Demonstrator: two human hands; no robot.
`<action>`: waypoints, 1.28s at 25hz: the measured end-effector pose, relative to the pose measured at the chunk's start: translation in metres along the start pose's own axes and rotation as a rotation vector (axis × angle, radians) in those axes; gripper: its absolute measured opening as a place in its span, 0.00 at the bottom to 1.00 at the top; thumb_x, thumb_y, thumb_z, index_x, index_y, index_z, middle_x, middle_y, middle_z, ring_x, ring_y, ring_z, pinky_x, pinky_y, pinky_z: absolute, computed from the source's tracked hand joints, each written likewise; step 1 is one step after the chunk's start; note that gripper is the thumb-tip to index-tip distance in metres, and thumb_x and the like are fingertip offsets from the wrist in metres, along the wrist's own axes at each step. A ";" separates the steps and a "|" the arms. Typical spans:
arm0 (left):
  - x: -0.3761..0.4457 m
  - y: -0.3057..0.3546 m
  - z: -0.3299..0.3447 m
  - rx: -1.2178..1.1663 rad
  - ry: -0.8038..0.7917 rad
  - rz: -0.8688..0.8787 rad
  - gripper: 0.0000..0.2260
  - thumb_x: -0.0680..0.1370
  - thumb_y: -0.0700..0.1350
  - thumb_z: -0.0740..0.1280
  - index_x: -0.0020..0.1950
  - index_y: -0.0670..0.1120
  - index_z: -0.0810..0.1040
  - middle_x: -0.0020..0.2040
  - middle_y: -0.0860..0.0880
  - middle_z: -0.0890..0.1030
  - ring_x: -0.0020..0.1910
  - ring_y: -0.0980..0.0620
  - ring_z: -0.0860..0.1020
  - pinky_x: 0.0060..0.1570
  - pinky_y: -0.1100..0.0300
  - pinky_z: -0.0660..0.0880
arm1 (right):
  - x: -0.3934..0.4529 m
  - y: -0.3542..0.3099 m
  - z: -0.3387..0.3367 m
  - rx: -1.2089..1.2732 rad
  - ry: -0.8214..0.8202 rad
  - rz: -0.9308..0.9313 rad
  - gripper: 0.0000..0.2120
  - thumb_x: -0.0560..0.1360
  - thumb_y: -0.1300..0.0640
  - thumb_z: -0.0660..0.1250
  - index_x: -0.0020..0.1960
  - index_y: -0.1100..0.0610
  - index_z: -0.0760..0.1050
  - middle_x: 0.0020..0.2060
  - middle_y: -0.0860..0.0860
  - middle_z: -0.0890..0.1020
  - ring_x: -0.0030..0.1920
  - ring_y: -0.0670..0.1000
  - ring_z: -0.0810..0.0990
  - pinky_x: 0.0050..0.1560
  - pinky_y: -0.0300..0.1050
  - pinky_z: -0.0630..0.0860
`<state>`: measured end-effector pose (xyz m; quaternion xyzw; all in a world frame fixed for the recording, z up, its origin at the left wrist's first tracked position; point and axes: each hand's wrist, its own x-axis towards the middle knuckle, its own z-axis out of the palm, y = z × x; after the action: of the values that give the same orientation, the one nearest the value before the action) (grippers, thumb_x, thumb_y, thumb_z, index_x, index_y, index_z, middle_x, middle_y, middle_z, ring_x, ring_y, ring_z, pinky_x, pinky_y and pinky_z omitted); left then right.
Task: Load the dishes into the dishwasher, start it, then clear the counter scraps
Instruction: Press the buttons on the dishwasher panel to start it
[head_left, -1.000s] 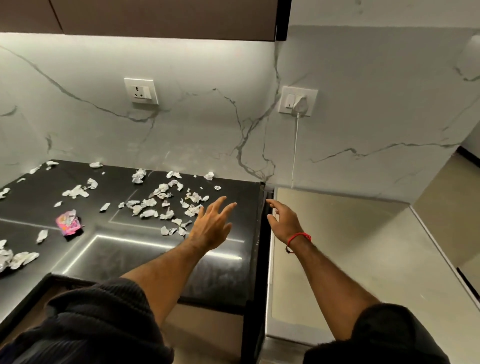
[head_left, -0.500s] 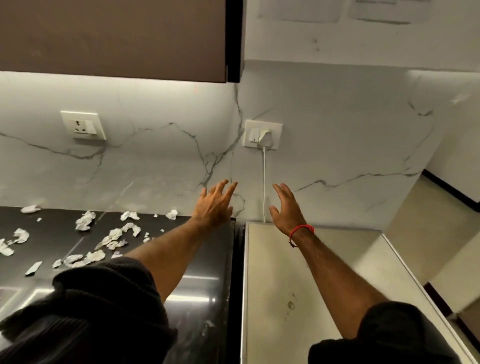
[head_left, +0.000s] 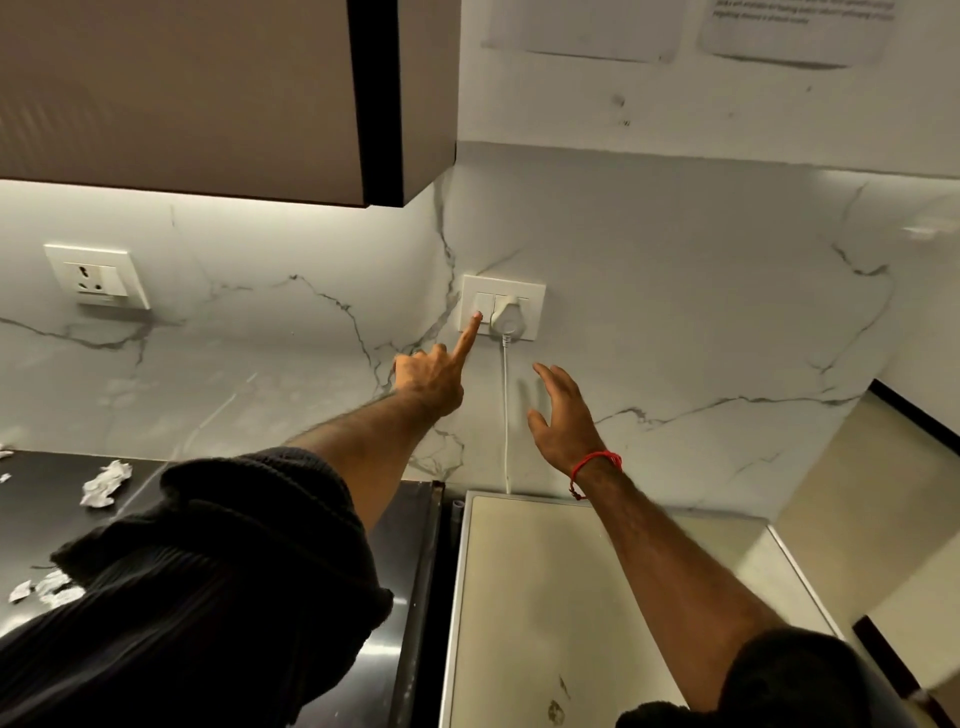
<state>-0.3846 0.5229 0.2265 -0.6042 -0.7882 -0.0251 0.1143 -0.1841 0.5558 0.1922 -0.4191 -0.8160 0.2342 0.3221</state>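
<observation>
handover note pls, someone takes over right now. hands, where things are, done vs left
Left hand: index finger out, tip on the wall switch; other fingers curled, holding nothing.
Right hand: open, hovering by the white cord, apart from it.
Plug sits in the socket beside the switch; the cord drops behind the white appliance top.
Paper scraps lie on the black counter.
Done: cannot tell from this view whether the dishes are loaded.
Left: confirm power and start, then clear the scraps.

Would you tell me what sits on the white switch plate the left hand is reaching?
On the switch plate, a white plug fills the socket, its cord hanging down. The left hand puts its forefinger on the switch. The socket holes are covered.
</observation>
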 end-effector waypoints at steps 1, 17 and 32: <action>0.005 0.000 0.001 0.018 -0.020 -0.012 0.45 0.82 0.48 0.63 0.75 0.60 0.24 0.64 0.37 0.76 0.49 0.40 0.81 0.53 0.41 0.78 | 0.000 0.004 0.001 0.004 -0.005 0.006 0.30 0.79 0.62 0.63 0.78 0.51 0.57 0.79 0.53 0.56 0.77 0.56 0.58 0.73 0.48 0.61; -0.075 -0.025 0.042 -0.294 0.227 0.058 0.28 0.81 0.54 0.63 0.78 0.52 0.56 0.70 0.44 0.73 0.60 0.42 0.79 0.63 0.37 0.73 | -0.033 -0.034 0.015 0.043 0.048 -0.008 0.28 0.80 0.64 0.64 0.77 0.55 0.60 0.75 0.55 0.66 0.75 0.54 0.64 0.72 0.45 0.64; -0.282 -0.012 0.119 -0.480 0.139 0.227 0.30 0.78 0.56 0.67 0.76 0.54 0.58 0.77 0.44 0.57 0.72 0.40 0.61 0.68 0.43 0.67 | -0.255 -0.037 0.044 -0.077 -0.014 0.198 0.28 0.78 0.64 0.63 0.76 0.52 0.63 0.72 0.52 0.71 0.72 0.51 0.69 0.71 0.41 0.63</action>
<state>-0.3455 0.2736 0.0529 -0.6952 -0.6773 -0.2395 0.0236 -0.1227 0.3181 0.1023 -0.5078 -0.7813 0.2363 0.2753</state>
